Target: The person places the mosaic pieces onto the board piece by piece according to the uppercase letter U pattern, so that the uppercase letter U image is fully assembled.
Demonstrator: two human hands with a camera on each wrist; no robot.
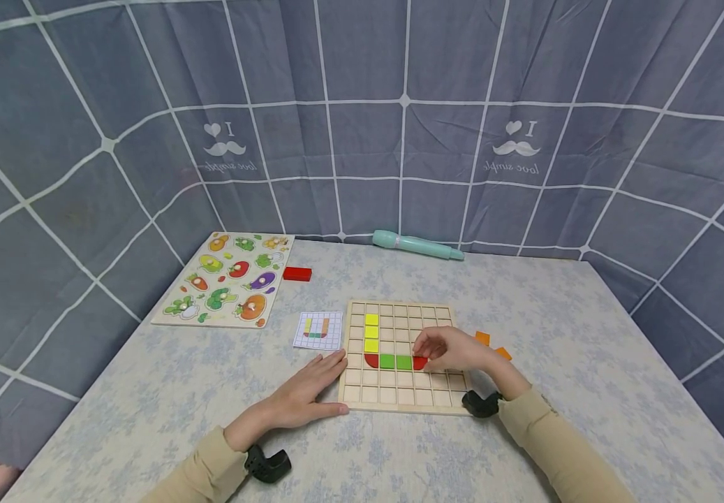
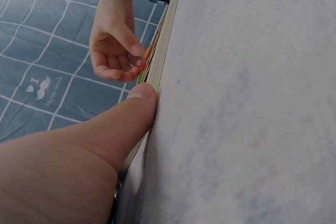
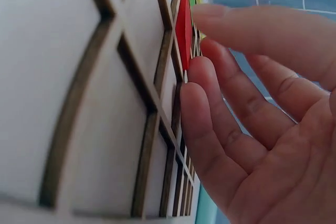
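Note:
A wooden grid board [image 1: 399, 397] lies on the table, holding a column of yellow square tiles [image 1: 371, 332], a red rounded tile [image 1: 371, 360] and two green square tiles [image 1: 395, 362]. At the right end of that row, my right hand [image 1: 452, 349] has its curled fingers and thumb at a second red rounded tile [image 3: 184, 30], which sits in or just over its cell. My left hand [image 1: 305, 393] rests flat at the board's left edge, fingers extended; its thumb [image 2: 139, 98] touches the board's near edge.
A pattern card [image 1: 319, 342] lies left of the board. Orange tiles [image 1: 483, 338] lie to its right, partly behind my right hand. Farther back are a vegetable puzzle board [image 1: 211, 300], a red block [image 1: 297, 274] and a turquoise pen-shaped thing [image 1: 417, 245] near the curtain [image 1: 362, 133].

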